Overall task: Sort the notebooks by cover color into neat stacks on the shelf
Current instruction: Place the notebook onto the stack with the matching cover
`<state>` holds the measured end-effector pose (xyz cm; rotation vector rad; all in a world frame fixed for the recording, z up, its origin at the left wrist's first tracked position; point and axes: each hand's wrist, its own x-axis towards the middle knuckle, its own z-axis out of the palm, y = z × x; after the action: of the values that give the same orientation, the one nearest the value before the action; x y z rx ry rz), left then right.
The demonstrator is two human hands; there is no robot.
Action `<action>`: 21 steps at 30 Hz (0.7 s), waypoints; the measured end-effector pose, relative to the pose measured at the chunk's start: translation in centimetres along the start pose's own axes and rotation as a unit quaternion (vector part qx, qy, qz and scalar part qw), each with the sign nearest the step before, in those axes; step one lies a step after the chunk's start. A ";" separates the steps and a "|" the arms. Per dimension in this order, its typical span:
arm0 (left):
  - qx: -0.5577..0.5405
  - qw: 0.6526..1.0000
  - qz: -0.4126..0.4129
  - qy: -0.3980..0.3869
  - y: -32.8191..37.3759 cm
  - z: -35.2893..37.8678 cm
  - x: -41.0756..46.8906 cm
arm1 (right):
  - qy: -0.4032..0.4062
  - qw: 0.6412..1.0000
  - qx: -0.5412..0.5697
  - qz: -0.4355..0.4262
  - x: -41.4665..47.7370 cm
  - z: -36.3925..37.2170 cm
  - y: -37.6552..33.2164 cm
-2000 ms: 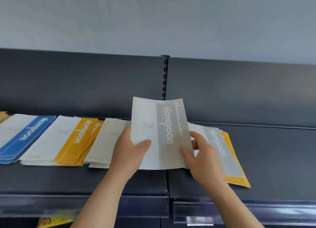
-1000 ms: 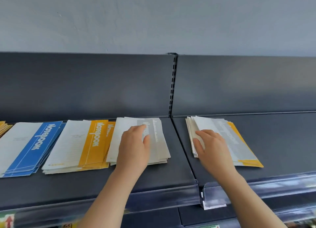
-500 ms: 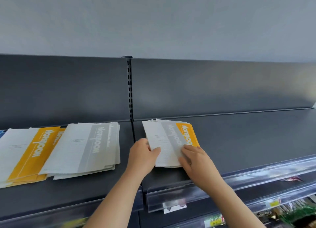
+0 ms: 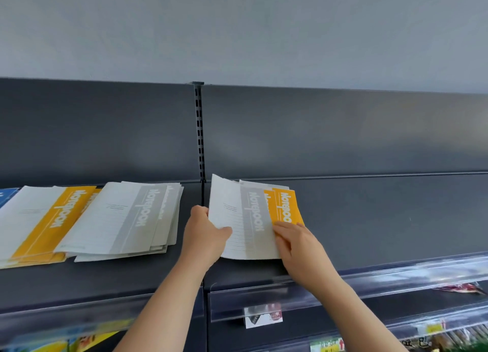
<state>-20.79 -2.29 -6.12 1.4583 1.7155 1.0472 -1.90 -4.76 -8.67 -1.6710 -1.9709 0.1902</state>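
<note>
Partway through, my left hand (image 4: 204, 233) grips a grey notebook (image 4: 237, 219), my right hand (image 4: 298, 242) presses flat on unsorted yellow notebooks (image 4: 286, 206); grey stack (image 4: 126, 219) and yellow stack (image 4: 52, 222) already lie left.

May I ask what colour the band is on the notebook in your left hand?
Grey; the notebook is otherwise white. Head view.

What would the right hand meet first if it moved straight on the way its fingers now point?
The right hand points up-left, fingertips on the orange notebook. Going on, it would probably first meet the edge of the grey notebook that the left hand grips; depth is unclear.
</note>
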 end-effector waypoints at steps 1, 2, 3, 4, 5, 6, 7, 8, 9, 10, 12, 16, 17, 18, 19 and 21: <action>-0.001 1.000 -0.002 0.001 -0.2 -0.1 0.1 | 0.004 1.000 0.011 0.007 0.0 0.0 0.0; -0.003 1.000 -0.003 0.000 -0.3 -0.2 0.1 | 0.010 0.999 0.023 0.021 0.0 0.0 0.1; -0.004 1.000 -0.004 0.000 -0.4 -0.3 0.1 | 0.020 0.999 0.025 0.034 0.0 0.0 0.3; -0.004 1.000 -0.005 0.001 -0.4 -0.4 0.0 | 0.031 0.998 0.018 0.046 0.1 0.0 0.5; -0.003 1.000 -0.007 0.002 -0.3 -0.4 0.0 | 0.039 0.998 -0.002 0.056 0.2 0.0 0.6; -0.006 1.000 -0.010 0.003 -0.3 -0.4 -0.1 | 0.041 0.997 -0.023 0.061 0.3 0.0 0.7; -0.009 1.000 -0.012 0.005 -0.2 -0.4 -0.1 | 0.036 0.997 -0.033 0.061 0.4 0.0 0.8; -0.008 1.000 -0.012 0.006 -0.1 -0.3 -0.1 | 0.028 0.998 -0.033 0.054 0.5 0.0 0.9; -0.003 1.000 -0.012 0.007 -0.1 -0.3 -0.1 | 0.016 0.998 -0.031 0.044 0.6 0.0 0.9; 0.002 1.000 -0.013 0.006 0.0 -0.2 -0.1 | -0.002 0.999 -0.029 0.037 0.6 0.0 1.0; 0.005 1.000 -0.014 0.003 -0.1 -0.1 -0.1 | -0.037 0.998 -0.030 0.038 0.7 -0.5 0.8; -0.002 1.000 -0.022 0.007 -0.1 -0.1 0.0 | -0.058 0.998 0.013 0.008 0.5 -0.4 -0.3; -0.006 1.000 -0.022 0.008 -0.1 -0.1 0.0 | -0.055 0.998 0.023 0.005 0.5 -0.2 -0.5; -0.009 1.000 -0.021 0.009 -0.1 -0.1 0.0 | -0.049 0.998 0.035 0.018 0.4 -0.2 -0.6; -0.011 1.000 -0.020 0.009 -0.2 -0.2 0.0 | -0.041 0.997 0.044 0.038 0.4 -0.3 -0.7; -0.018 1.000 -0.020 0.010 -0.3 -0.4 -0.1 | -0.023 0.996 0.049 0.069 0.5 -0.5 -0.4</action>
<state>-21.29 -2.51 -6.23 1.3900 1.7233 1.0704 -2.02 -4.46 -7.91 -1.7538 -1.8479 0.3722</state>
